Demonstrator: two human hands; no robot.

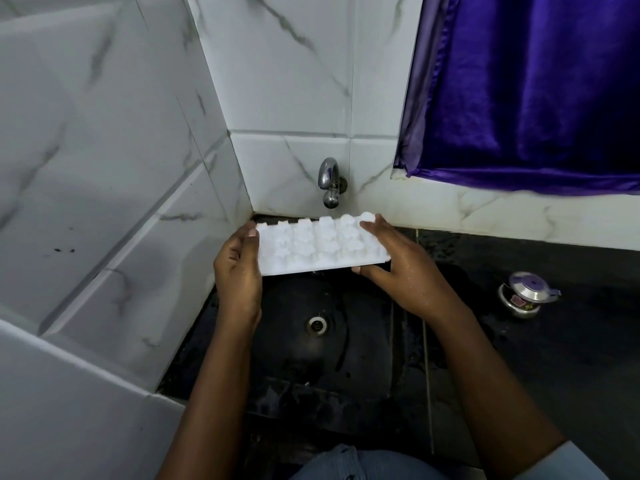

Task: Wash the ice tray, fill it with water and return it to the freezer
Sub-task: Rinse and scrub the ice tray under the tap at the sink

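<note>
**Ops:** Grip status?

**Me:** Both on. I see the left hand (239,268) curled round one short end of the ice tray (318,245). The right hand (398,268) clamps the other end, fingers over the far edge, thumb under the near one.

**Ops:** Tray orientation?

**Me:** The long axis runs straight from one grip to the other, and the tray fills the gap between them. It's tilted with the cell bumps facing me, so I read it as underside up. It's held above the sink (294,368), with the drain (316,323) below and nearer me than the grips.

**Ops:** Tap?

**Me:** The tap (330,183) spout sits just beyond the tray's far edge, about mid-span. Neither hand is clearly nearer. No stream visible.

**Ops:** Next move?

**Me:** My guess is one hand lets go to reach the tap. The other then carries the tray by one end, so watch for droop.
</note>
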